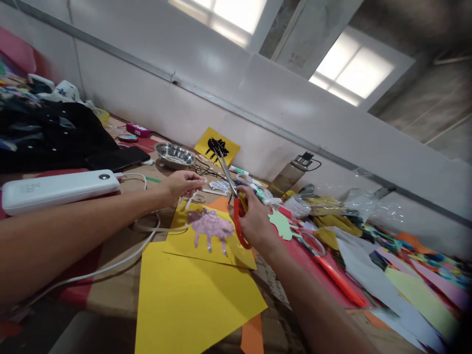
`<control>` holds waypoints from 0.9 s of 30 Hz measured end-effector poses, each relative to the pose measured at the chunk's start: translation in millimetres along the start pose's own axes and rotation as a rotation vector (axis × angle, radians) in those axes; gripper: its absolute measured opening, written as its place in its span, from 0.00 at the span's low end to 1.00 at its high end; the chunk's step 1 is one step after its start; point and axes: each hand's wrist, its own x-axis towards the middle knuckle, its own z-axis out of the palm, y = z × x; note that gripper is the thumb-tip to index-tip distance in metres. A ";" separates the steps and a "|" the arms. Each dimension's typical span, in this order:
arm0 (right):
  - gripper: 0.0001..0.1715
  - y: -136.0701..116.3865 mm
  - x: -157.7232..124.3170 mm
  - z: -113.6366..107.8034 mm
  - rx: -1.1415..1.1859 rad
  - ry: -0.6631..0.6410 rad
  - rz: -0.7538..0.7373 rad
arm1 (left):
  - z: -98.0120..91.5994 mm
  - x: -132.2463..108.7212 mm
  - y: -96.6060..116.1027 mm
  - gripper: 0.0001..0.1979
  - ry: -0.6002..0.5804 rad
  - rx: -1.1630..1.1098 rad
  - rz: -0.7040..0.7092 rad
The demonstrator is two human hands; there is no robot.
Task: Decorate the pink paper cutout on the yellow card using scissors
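So your right hand (254, 216) is wrapped round the scissors (229, 181), fingers curled at the red handle, just right of the pink cutout (208, 226), with the blades pointing away from you. Your left hand (184, 184) is just past that cutout on its left side, fingers bunched toward the thumb, but it's too small and blurry for me to tell whether they're fully closed or pinching anything. The pink cutout itself is stuck flat-looking on a yellow card (180, 246), and you've got a bigger yellow sheet (195, 305) on the near side of it. Right of the pink cutout there's a pale green cutout (280, 224), then a red-handled tool (339, 280) farther out that way. Beyond it you've got a metal bowl (175, 167) off to the left, a black cutout (217, 147) on its own yellow card pretty much straight back, and a bottle (289, 174) back to the right. Your white power bank (61, 189) is well left of the pink cutout, with a white cable (110, 268) looping between them.
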 end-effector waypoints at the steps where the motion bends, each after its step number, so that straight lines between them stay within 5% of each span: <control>1: 0.26 -1.0 3.1 4.2 0.007 -0.005 0.007 | 0.4 -0.6 0.3 0.05 0.005 -0.018 0.004; 13: 0.33 -3.3 -8.6 12.4 -0.272 -0.102 -0.011 | 10.5 -6.6 2.9 0.06 0.002 -0.113 -0.004; 27: 0.27 -6.7 -7.4 12.4 -0.332 -0.074 -0.068 | 19.9 -12.8 -0.3 0.08 -0.086 -0.129 0.014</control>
